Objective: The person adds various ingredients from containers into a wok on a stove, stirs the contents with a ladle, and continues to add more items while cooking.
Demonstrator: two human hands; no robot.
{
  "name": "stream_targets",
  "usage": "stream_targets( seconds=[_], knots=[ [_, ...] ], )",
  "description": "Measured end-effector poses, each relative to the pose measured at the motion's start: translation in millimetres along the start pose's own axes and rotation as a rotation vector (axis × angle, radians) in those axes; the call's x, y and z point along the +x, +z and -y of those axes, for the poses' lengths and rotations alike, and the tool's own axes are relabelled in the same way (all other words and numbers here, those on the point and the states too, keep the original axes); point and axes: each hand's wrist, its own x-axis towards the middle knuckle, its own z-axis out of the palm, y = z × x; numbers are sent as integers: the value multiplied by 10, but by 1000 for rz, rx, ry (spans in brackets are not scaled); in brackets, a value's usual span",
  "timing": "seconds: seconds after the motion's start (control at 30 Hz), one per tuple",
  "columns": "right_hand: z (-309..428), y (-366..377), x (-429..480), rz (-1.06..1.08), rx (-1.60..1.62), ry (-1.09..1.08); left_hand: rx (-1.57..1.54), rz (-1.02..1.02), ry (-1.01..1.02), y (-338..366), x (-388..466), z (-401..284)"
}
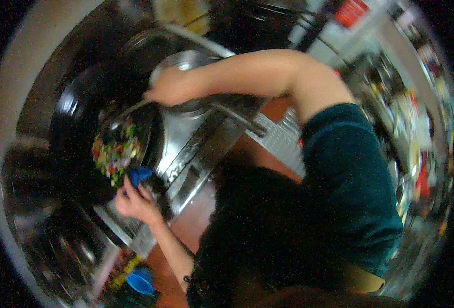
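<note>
A large dark wok (71,154) stands before me, with chopped green, red and pale food (117,154) lying in it. My right hand (173,86) grips the handle of a metal ladle (132,107), whose head reaches into the food. At the wok's near edge, my left hand (136,200) has its thumb and fingers closed on a blue cloth (140,176), as far as the blur lets me tell. A round metal pan or bowl (184,59) sits just behind my right hand, partly hidden by it.
A steel stove edge (190,188) runs between the wok and my body. A metal rod or handle (242,117) sticks out under my right forearm. A blue container (140,281) is at the lower left. Blurred shelves with goods (407,127) stand at the right, and a red tiled floor shows below.
</note>
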Motion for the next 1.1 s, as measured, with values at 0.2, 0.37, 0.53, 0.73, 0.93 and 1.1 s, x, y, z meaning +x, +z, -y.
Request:
stream_targets(
  seconds=[0.2, 0.37, 0.53, 0.73, 0.93, 1.1],
  knots=[
    [-63, 385, -483, -210, 78, 237, 42, -28, 117, 5, -38, 73],
    [297, 302, -1066, -294, 504, 394, -99, -128, 189, -263, 114, -322],
    [917, 252, -1783, -460, 1592, 363, -1693, 582, -251, -462, 296, -1653],
    [1162, 171, -3280, -730, 1765, 641, -1876, 918, -267, -596, 471, -3451],
    [1458, 344, -5494, -620, 614, 1231, -2024, 1182, -338, -733, 224, -5126],
    [1938, 458, -7653, -159, -16, 2079, -1948, 1558, 17, -755, 86, -5959]
  ],
)
